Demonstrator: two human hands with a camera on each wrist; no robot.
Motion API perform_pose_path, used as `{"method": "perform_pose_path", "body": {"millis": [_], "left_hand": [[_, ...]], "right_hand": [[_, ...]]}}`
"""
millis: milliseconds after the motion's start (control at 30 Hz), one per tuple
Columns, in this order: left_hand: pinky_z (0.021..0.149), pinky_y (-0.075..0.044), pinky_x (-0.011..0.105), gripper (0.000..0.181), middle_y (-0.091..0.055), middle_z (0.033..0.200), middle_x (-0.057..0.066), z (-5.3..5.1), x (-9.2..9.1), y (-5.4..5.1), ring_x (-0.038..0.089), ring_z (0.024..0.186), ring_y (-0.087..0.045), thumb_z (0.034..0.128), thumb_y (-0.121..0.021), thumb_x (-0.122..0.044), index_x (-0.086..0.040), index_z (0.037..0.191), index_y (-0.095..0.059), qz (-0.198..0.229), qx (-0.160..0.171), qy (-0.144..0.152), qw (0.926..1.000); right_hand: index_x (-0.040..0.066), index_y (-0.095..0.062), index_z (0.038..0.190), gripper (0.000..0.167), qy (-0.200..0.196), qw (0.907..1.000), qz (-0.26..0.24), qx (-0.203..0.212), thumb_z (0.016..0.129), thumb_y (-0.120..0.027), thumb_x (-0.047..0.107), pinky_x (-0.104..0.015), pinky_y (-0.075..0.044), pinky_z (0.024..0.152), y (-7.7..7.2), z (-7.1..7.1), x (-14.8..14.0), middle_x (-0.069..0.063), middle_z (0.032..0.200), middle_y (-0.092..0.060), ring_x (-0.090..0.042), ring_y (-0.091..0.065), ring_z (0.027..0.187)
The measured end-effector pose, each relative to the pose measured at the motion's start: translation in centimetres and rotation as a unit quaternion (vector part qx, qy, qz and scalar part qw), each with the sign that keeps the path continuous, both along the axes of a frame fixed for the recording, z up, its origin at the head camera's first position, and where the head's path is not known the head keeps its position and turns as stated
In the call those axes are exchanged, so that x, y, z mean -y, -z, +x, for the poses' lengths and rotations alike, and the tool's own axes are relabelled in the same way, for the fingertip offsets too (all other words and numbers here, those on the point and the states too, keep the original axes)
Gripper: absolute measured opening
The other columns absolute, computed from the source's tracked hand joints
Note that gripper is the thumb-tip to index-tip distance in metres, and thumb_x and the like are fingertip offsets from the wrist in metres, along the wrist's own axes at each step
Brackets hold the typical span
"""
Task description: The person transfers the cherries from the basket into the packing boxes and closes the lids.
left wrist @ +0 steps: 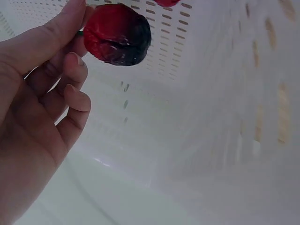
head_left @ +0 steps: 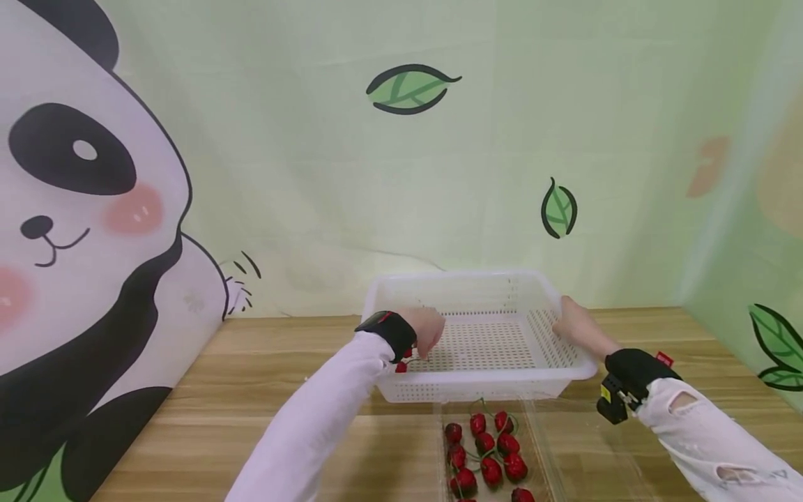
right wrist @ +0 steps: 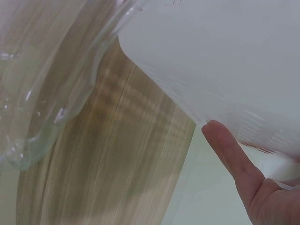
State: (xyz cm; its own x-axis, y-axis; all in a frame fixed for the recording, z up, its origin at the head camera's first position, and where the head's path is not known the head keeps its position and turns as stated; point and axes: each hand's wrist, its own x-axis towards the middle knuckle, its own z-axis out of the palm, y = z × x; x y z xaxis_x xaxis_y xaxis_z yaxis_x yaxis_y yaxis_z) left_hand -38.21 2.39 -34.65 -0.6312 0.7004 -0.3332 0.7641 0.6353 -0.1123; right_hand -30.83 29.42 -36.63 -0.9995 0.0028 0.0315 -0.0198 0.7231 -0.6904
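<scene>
A white perforated plastic basket (head_left: 467, 376) stands on the table near the back wall. My left hand (head_left: 426, 328) is inside its left part. In the left wrist view, the left hand's (left wrist: 51, 70) thumb and fingers pinch a dark red cherry (left wrist: 117, 35) by its green stem. Another cherry (left wrist: 166, 2) shows at that view's top edge, and red cherries (head_left: 401, 366) lie at the basket's left, partly behind my left wrist. My right hand (head_left: 580, 326) grips the basket's right rim; its thumb (right wrist: 225, 143) lies against the outer wall in the right wrist view.
In front of the basket, a clear plastic box (head_left: 546, 460) holds several cherries (head_left: 492, 470) with stems. Clear plastic (right wrist: 42, 93), perhaps its lid, lies to the right. The wooden table (head_left: 282, 376) meets a pale green printed cloth (head_left: 314, 174) behind.
</scene>
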Motion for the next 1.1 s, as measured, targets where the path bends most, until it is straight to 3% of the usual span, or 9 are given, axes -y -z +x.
{"method": "perform_pose_path", "body": {"millis": [200, 567, 1100], "left_hand": [[0.05, -0.039, 0.02, 0.019, -0.052, 0.05, -0.005, -0.9, 0.2, -0.5, 0.007, 0.048, -0.046, 0.0694, -0.078, -0.008, -0.01, 0.057, -0.064, 0.023, -0.005, 0.003, 0.9997], [0.052, -0.04, 0.021, 0.019, -0.054, 0.056, -0.006, -1.0, 0.7, -1.8, 0.009, 0.054, -0.048, 0.07, -0.077, -0.008, -0.012, 0.059, -0.062, 0.057, -0.018, -0.005, 0.9982], [0.059, -0.041, 0.025, 0.015, -0.055, 0.065, -0.005, -0.4, 1.0, -5.3, 0.012, 0.065, -0.052, 0.0744, -0.075, -0.015, -0.012, 0.066, -0.063, 0.11, -0.073, -0.017, 0.9912]], "right_hand": [[-0.016, -0.018, 0.124, 0.049, 0.003, 1.0, 0.0, 0.0, 0.083, -0.044, -0.01, -0.04, -0.048, 0.061, 0.2, -0.1, 0.0, -0.033, 0.103, -0.043, -0.034, -0.055, 0.074], [-0.017, -0.017, 0.125, 0.05, 0.006, 0.9999, 0.011, 0.007, 0.083, -0.044, -0.01, -0.039, -0.048, 0.061, -0.1, 0.0, 0.2, -0.034, 0.104, -0.042, -0.033, -0.055, 0.074], [-0.017, -0.02, 0.122, 0.048, 0.004, 0.9997, 0.024, -0.001, 0.082, -0.046, -0.009, -0.04, -0.048, 0.061, 0.1, -0.1, 0.0, -0.032, 0.1, -0.043, -0.034, -0.054, 0.073]]}}
